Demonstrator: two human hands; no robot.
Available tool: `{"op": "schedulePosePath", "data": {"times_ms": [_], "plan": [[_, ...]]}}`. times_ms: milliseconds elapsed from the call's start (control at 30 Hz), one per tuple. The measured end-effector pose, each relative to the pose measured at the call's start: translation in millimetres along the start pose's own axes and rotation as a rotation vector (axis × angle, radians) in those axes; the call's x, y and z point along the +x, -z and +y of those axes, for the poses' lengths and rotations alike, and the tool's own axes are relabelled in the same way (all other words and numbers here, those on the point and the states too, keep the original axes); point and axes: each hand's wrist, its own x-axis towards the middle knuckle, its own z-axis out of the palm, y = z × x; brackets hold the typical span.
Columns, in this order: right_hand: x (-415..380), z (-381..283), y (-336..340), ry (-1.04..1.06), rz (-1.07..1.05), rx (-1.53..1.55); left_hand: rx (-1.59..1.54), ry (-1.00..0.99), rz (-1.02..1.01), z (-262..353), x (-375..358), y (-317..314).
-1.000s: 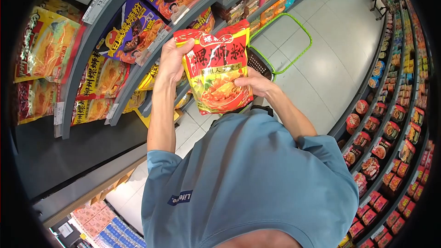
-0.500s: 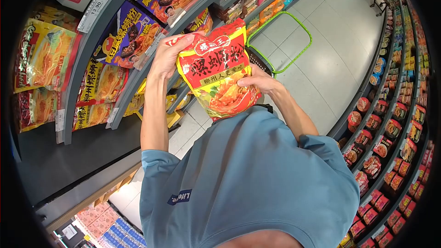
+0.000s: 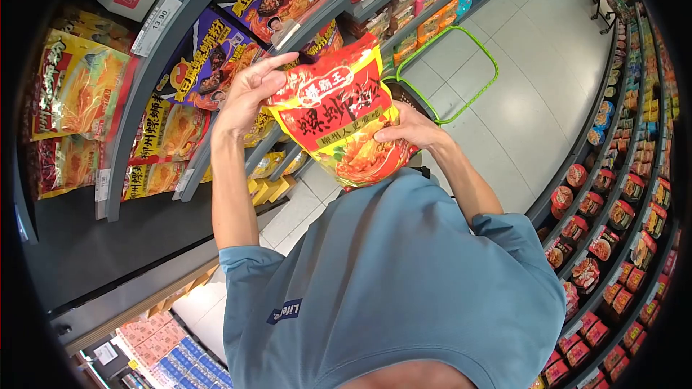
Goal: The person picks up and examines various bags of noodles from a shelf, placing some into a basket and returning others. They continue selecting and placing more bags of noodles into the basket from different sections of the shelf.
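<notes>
A red and yellow bag of instant noodles (image 3: 339, 94) is in front of my chest, its printed front facing up towards me. My right hand (image 3: 412, 130) grips its lower right side, with the thumb lying across the front and the other fingers out of sight behind. At the upper left corner of the bag, my left hand (image 3: 249, 94) has its index finger stretched out and its thumb apart from it, close against the bag's edge. Beyond the bag stands a dark shopping basket (image 3: 411, 94) with a bright green handle (image 3: 496, 72).
Shelves (image 3: 155, 50) on the left carry yellow noodle bags (image 3: 86, 90) and purple packs (image 3: 209, 57), with a price tag (image 3: 156, 25) on one edge. Cup and bowl noodles (image 3: 602, 241) line the right shelves. A tiled aisle floor (image 3: 519, 122) runs between.
My left hand has loosened from the bag's corner and shifted left, its fingers spreading. The bag has tilted slightly and stays in my right hand.
</notes>
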Motion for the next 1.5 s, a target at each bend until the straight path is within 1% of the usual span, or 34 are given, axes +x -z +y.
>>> {"op": "schedulePosePath", "data": {"times_ms": [33,67,100,133,200,233,267,333,367,400,467,500,533,600,633,667,733,767,867,900,933,1000,1033,1067,1133,1200,1267,1300,1333,1400,1433,1500], "plan": [[0.1,-1.5,0.2,0.002,-0.006,-0.061,0.075,0.049,-0.091,5.1,0.4,6.6],[-0.3,-2.0,0.4,0.004,-0.005,-0.057,0.147,0.101,-0.18,8.0,-0.3,13.8],[-0.6,-3.2,-0.4,-0.019,-0.026,-0.067,0.18,0.186,-0.229,12.7,4.8,19.1],[-0.8,-5.7,-2.1,-0.042,-0.047,-0.078,0.181,0.19,-0.228,15.4,11.1,19.4],[-2.7,-7.0,-5.7,-0.076,-0.028,-0.079,0.453,0.332,-0.292,23.6,21.7,12.9],[-1.3,-2.1,-4.6,-0.08,-0.046,-0.085,0.521,0.254,-0.256,8.5,26.1,11.2],[0.3,1.6,-3.6,-0.082,-0.063,-0.093,0.522,0.255,-0.256,4.5,28.2,9.4],[-0.4,5.2,-3.2,-0.069,-0.049,-0.046,0.523,0.347,-0.437,1.9,33.2,4.1],[-1.2,6.8,-2.7,-0.071,-0.038,-0.052,0.455,0.368,-0.376,1.1,33.8,-1.5],[-1.7,8.5,-2.2,-0.072,-0.026,-0.057,0.464,0.373,-0.386,1.3,33.2,-3.8],[-3.0,13.1,0.1,-0.069,-0.018,-0.032,0.641,0.343,-0.18,0.8,32.0,-8.9],[-3.5,14.6,1.3,-0.072,-0.02,-0.017,0.639,0.266,-0.115,-5.2,31.4,-14.1],[-4.7,15.4,1.2,-0.069,-0.012,-0.012,0.644,0.267,-0.125,-7.1,29.4,-18.6],[-3.6,16.6,-0.6,-0.016,-0.021,0.076,0.906,-0.041,0.059,-6.1,26.5,-33.2],[-4.2,11.6,-3.2,-0.009,-0.039,0.12,0.919,-0.094,0.138,-2.5,25.6,-40.9],[-0.6,16.4,-0.6,-0.023,-0.055,0.182,0.916,-0.091,0.135,-3.2,26.1,-42.5],[0.7,7.7,-3.5,-0.04,-0.028,0.225,1.105,-0.227,0.19,-4.5,32.8,-42.7],[1.5,8.6,-2.6,-0.042,-0.031,0.224,1.077,-0.221,0.181,-6.7,37.4,-36.4],[6.9,14.6,2.8,-0.049,-0.003,0.239,0.843,-0.002,0.206,6.2,39.5,-26.1],[7.6,17.4,5.3,-0.038,0.0,0.255,0.816,-0.045,0.169,-4.8,45.0,-4.5],[7.4,17.9,5.3,-0.027,0.003,0.273,0.545,-0.056,0.167,-6.7,40.0,0.7],[5.2,17.0,4.9,-0.024,0.041,0.292,0.289,-0.006,0.296,-12.4,31.8,14.0],[5.5,17.4,6.2,-0.014,0.073,0.304,0.209,0.024,0.318,-19.6,26.1,22.5],[5.7,17.5,8.5,-0.004,0.107,0.314,0.211,0.026,0.311,-32.1,19.7,22.8],[9.8,21.3,13.4,0.015,0.131,0.305,-0.132,0.191,0.175,-53.1,1.5,11.6],[11.8,19.1,12.6,-0.002,0.135,0.339,-0.261,0.272,-0.012,-75.1,-12.6,-16.4],[13.7,15.0,8.4,0.005,0.138,0.352,-0.193,0.297,-0.124,-104.3,-21.7,-29.0],[16.2,15.3,9.6,0.0,0.143,0.351,-0.185,0.344,-0.116,-94.2,-30.9,-47.9],[18.4,15.9,10.4,-0.006,0.147,0.349,-0.237,0.213,-0.162,-98.0,-33.9,-61.1],[20.6,15.1,10.0,-0.011,0.146,0.364,-0.319,0.289,-0.158,-114.9,-41.3,-62.7],[20.8,12.9,8.6,-0.001,0.177,0.388,-0.323,0.289,-0.153,-117.6,-46.7,-63.7],[20.2,12.7,5.2,0.006,0.209,0.414,-0.325,0.4,-0.11,-119.1,-58.5,-70.1]]}}
